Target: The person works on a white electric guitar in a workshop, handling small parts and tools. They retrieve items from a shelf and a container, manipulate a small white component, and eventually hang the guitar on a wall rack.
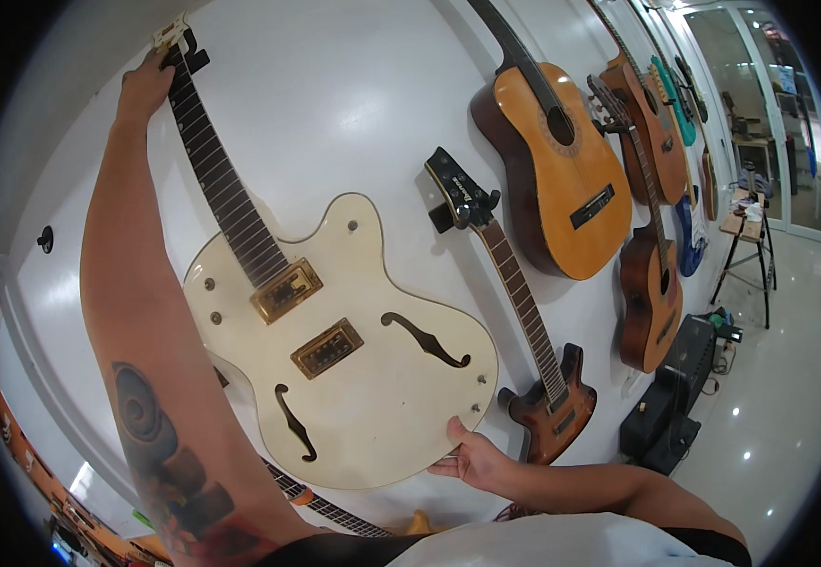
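A cream hollow-body electric guitar [382, 416] with two gold pickups and dark f-holes is tilted in front of the white wall, its neck slanting to the upper left. It has no strings that I can see. My left hand [149, 87], arm raised, is closed round the neck just below the headstock, beside a black wall hanger [195, 55]. My right hand [475, 460] grips the lower edge of the body, thumb on the front and fingers behind. Whether the neck rests in the hanger cannot be made out.
Right of it hangs a small brown sunburst electric guitar [562, 420], then an orange-topped acoustic guitar [576, 198] and several others along the wall. Black cases [661, 416] lie on the floor below. Farther off stand a stool [746, 227] and glass doors [769, 113]. A bare wall hook [46, 239] is at left.
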Demonstrator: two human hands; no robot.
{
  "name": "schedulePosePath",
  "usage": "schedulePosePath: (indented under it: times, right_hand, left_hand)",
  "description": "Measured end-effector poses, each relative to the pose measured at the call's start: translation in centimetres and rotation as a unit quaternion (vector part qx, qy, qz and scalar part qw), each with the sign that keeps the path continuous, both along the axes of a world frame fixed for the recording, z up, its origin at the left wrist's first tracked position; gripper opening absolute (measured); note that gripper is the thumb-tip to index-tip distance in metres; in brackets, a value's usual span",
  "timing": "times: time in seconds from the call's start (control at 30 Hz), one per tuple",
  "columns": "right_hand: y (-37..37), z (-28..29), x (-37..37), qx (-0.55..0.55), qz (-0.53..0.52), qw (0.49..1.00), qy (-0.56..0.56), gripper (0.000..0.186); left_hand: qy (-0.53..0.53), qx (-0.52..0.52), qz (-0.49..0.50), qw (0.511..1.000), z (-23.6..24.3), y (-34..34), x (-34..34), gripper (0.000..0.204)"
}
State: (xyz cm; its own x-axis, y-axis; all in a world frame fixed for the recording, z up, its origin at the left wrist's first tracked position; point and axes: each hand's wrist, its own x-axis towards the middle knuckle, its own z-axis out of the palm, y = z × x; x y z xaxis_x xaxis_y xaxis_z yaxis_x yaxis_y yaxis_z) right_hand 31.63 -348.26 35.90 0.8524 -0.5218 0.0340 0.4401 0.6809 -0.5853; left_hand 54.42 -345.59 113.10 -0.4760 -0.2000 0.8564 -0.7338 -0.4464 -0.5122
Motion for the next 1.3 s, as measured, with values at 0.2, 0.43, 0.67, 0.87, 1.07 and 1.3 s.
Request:
schedulePosePath:
  times: [0.2,0.43,0.67,0.87,1.07,1.3]
  right_hand:
    - [0.1,0.3,-0.5,-0.016,-0.046,0.999,0.000,0.078]
    - [0.1,0.2,-1.2,-0.041,-0.038,0.998,0.001,0.077]
    - [0.6,0.0,-0.7,-0.026,-0.041,0.999,0.006,0.077]
    - [1.0,0.3,-0.5,-0.016,-0.044,0.999,0.007,0.077]
    - [1.3,1.1,-1.5,-0.027,-0.064,0.997,0.027,0.076]
    - [0.2,0.5,-1.4,-0.034,-0.069,0.997,0.015,0.073]
  left_hand:
    - [0.199,0.028,-0.150,0.968,-0.8,0.7,-2.1,0.071]
    - [0.191,0.095,-0.111,0.971,-2.8,2.5,-3.7,0.071]
    - [0.195,0.095,-0.104,0.971,-3.6,-0.8,-4.5,0.076]
    - [0.202,0.056,-0.103,0.972,-1.0,-2.6,-3.2,0.079]
    - [0.200,0.018,-0.062,0.978,1.1,-4.5,-1.7,0.080]
    - [0.219,-0.021,-0.071,0.973,-0.1,-6.1,-3.0,0.078]
